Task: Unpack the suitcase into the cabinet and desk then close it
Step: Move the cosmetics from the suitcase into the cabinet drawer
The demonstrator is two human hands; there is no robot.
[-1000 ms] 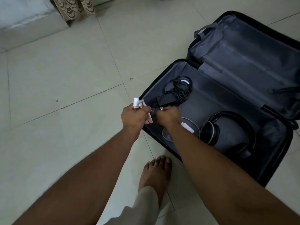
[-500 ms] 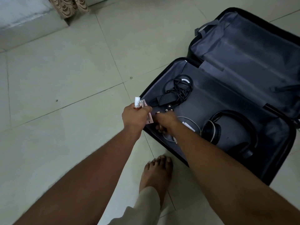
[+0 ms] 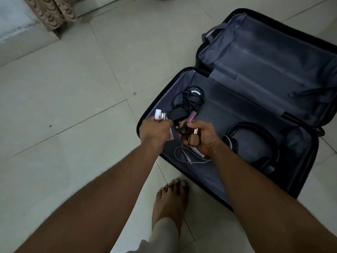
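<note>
Change: since half a second back, my right hand (image 3: 197, 135) has lifted from the corner of the suitcase (image 3: 255, 110) and turned palm-up, now showing a fistful of small cosmetics (image 3: 193, 133); my left hand (image 3: 155, 131) has hardly shifted.
Left hand: curled round a white-capped tube (image 3: 157, 114) and a few small pinkish items, held over the near corner rim of the case.
Right hand: fingers wrapped round a rose-gold cylinder and a dark piece, with a pink tube (image 3: 191, 116) sticking out above the thumb.
Suitcase: lies flat and wide open on the tiled floor (image 3: 73, 88), black shell, grey lining; the far half looks bare apart from its straps.
Left inside: a black charger with tangled cable (image 3: 189, 101) near the top corner, a white cable (image 3: 184, 156) just under my right wrist, black headphones (image 3: 255, 143) toward the middle.
Progress: I judge the unpacking well along but not finished; the small items are only gathered in my hands, not yet carried off, and neither cabinet nor table is in view.
Remaining: three things to lift out, then the lid to fold over and close.
Other: a bare foot (image 3: 171, 199) stands beside the case edge; a patterned curtain (image 3: 52, 11) hangs at the top left.
</note>
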